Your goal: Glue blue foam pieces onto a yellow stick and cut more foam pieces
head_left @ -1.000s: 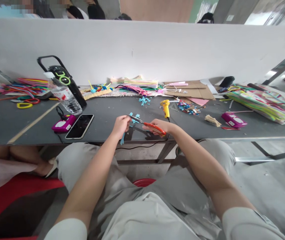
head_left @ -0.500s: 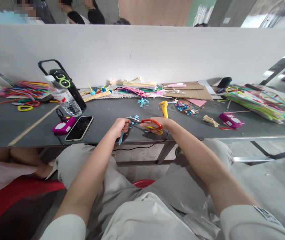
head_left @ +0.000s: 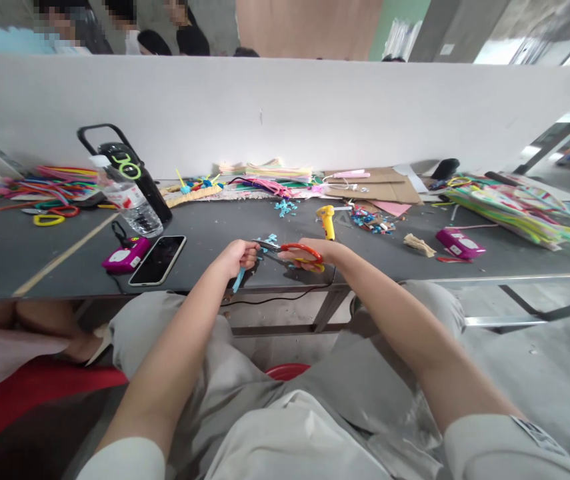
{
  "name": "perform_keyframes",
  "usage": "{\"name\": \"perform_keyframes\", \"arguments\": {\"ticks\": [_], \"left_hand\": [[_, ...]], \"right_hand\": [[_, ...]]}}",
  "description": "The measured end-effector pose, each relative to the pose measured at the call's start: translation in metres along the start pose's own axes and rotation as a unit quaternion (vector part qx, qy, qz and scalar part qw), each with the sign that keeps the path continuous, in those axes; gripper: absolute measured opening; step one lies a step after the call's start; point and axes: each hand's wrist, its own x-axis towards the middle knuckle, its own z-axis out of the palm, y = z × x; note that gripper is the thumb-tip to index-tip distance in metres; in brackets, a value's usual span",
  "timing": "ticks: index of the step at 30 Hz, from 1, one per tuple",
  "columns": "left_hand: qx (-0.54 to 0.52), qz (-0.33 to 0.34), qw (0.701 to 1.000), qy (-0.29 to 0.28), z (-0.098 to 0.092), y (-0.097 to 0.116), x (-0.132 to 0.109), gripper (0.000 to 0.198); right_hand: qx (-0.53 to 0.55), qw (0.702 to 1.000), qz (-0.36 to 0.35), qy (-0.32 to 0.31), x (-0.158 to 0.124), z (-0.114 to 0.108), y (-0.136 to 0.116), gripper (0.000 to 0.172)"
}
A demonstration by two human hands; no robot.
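My left hand (head_left: 241,255) is closed around a light blue fuzzy strip, likely pipe cleaner (head_left: 237,280), whose tail hangs below the fist near the table's front edge. In my right hand (head_left: 317,251) is a pair of scissors (head_left: 302,251) with red and yellow handles. Their blades point left and reach my left fingers; the exact spot where they meet the strip is too small to make out. Small blue cut pieces (head_left: 269,239) lie just behind the blades, and another pile of blue bits (head_left: 285,208) sits farther back.
A yellow glue gun (head_left: 325,222) stands behind my right hand, its cord running under the table edge. Left are a phone (head_left: 159,260), a purple box (head_left: 125,255), a water bottle (head_left: 137,207) and a black flask (head_left: 149,183). Colourful pipe cleaners (head_left: 509,207) are heaped right. A person sits at my left.
The scissor blades look slightly less parted at the handles. Both hands stay nearly in place, and the whole view has shifted a little.
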Motion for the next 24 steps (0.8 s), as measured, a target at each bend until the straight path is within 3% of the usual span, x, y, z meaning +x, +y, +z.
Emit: {"name": "perform_keyframes", "arguments": {"ticks": [10, 16, 20, 24], "left_hand": [[0.001, -0.008, 1.000, -0.017, -0.001, 0.002, -0.006, 0.021], [0.013, 0.063, 0.998, -0.018, 0.005, -0.011, -0.018, 0.014], [0.059, 0.144, 0.986, -0.065, 0.014, -0.020, -0.024, 0.010], [0.078, 0.197, 0.975, -0.061, 0.029, -0.028, -0.029, 0.027]], "right_hand": [[0.012, 1.000, -0.016, 0.020, 0.004, 0.008, 0.010, 0.060], [0.123, 0.991, -0.041, 0.021, -0.004, 0.012, 0.020, 0.060], [0.200, 0.974, -0.075, 0.081, -0.006, 0.016, 0.028, 0.059], [0.245, 0.946, -0.127, 0.169, 0.001, 0.026, 0.021, 0.053]]}}
